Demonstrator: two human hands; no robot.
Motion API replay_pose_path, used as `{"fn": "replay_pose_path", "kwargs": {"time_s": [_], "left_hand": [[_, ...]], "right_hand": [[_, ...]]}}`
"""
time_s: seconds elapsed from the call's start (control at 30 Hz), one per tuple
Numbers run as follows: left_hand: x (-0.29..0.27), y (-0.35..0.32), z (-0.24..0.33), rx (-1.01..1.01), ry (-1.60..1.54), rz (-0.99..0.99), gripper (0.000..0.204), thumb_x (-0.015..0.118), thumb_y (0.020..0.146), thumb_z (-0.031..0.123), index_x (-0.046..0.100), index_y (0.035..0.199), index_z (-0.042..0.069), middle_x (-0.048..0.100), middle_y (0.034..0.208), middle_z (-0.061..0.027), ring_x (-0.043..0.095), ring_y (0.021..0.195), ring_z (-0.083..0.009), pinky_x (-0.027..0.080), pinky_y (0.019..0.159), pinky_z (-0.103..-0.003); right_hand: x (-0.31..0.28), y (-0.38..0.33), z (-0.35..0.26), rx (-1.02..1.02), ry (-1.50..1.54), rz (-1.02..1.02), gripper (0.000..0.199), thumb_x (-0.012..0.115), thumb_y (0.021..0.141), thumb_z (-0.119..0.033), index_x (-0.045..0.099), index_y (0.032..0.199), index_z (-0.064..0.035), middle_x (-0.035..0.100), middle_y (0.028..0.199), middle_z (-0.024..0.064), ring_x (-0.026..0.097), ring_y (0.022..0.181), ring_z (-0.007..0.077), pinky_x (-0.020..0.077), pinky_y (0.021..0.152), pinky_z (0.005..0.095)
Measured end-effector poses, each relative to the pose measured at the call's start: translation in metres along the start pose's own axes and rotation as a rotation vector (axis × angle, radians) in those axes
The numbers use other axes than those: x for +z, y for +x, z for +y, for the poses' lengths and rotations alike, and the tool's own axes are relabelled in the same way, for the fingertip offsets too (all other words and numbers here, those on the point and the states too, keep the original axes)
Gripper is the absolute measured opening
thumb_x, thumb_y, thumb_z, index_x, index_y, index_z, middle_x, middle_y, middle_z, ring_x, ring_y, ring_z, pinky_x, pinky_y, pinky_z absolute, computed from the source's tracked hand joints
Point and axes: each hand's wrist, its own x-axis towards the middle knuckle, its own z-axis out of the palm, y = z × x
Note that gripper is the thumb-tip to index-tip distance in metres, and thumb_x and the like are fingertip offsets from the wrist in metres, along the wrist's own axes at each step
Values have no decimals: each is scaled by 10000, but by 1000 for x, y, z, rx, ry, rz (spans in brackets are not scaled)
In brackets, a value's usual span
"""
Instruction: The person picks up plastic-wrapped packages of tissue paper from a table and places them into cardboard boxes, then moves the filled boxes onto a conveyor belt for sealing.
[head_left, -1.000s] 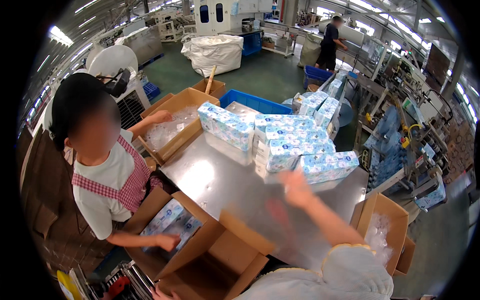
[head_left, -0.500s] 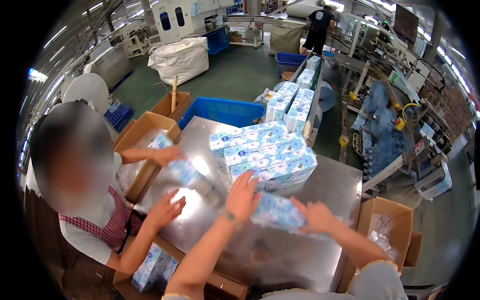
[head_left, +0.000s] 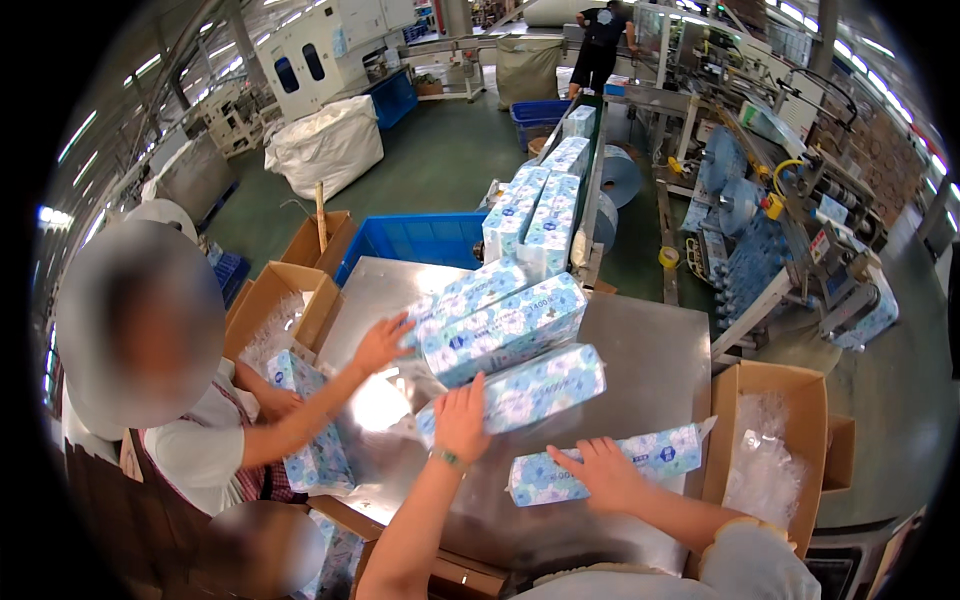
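Long, blue-and-white floral tissue packs lie on a shiny metal table (head_left: 660,340). My left hand (head_left: 462,418) grips the near end of one tissue pack (head_left: 545,385), its fingers over the top. Closer to me, my right hand (head_left: 604,476) holds another tissue pack (head_left: 665,452) from above, thumb and fingers across its middle; a clear film end sticks out at its right. Beyond my left hand lie more packs, one of them a tissue pack (head_left: 510,325) angled toward the conveyor. A co-worker's hand (head_left: 382,342) touches the farthest pack, and their other hand holds an upright tissue pack (head_left: 315,430).
A conveyor (head_left: 590,190) brings packs in rows from the far side. Cardboard boxes with clear plastic bags stand at right (head_left: 725,440) and left (head_left: 322,300). A blue bin (head_left: 410,240) adjoins the table's far edge. Another person (head_left: 598,45) stands by the machines.
My right hand has moved nearer to me with its pack. My left hand has drawn a pack apart from the stack. The co-worker has taken one pack close and reached for another.
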Motion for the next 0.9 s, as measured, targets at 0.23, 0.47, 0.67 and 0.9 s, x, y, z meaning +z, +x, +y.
{"fn": "replay_pose_path", "kwargs": {"time_s": [0.23, 0.47, 0.67, 0.9], "left_hand": [[-141, -156, 13, -100, -220, 470, 857, 831, 692, 195, 431, 1416, -25, 555, 1110, -212, 547, 1064, -362, 410, 952, -490], [-250, -328, 68, -378, -288, 630, 830, 883, 666, 248, 437, 1314, -19, 520, 1173, -210, 527, 1084, -372, 428, 955, -459], [-226, -495, 143, -813, -514, 591, 743, 847, 690, 243, 474, 1278, -16, 559, 1097, -179, 550, 1071, -371, 461, 919, -435], [-178, -526, 149, -937, -195, -406, 672, 790, 699, 238, 539, 1283, 20, 573, 1218, -217, 547, 1148, -409, 465, 1005, -493]], "right_hand": [[38, 6, -10, 52, 7, 98, 873, 795, 664, -177, 459, 1470, -154, 552, 1136, 194, 532, 1118, 388, 407, 999, 469], [15, 4, -88, -145, 44, 442, 987, 830, 647, -105, 369, 1520, -82, 543, 1130, 185, 545, 1066, 387, 414, 957, 492], [-6, -7, -154, -372, 466, 1005, 1011, 821, 722, -173, 249, 1538, -4, 507, 1212, 186, 511, 1095, 374, 385, 993, 472], [-53, -32, -253, -534, 741, -107, 852, 651, 879, -592, 395, 1524, -98, 473, 1491, 112, 486, 1311, 304, 382, 1128, 445]]}}
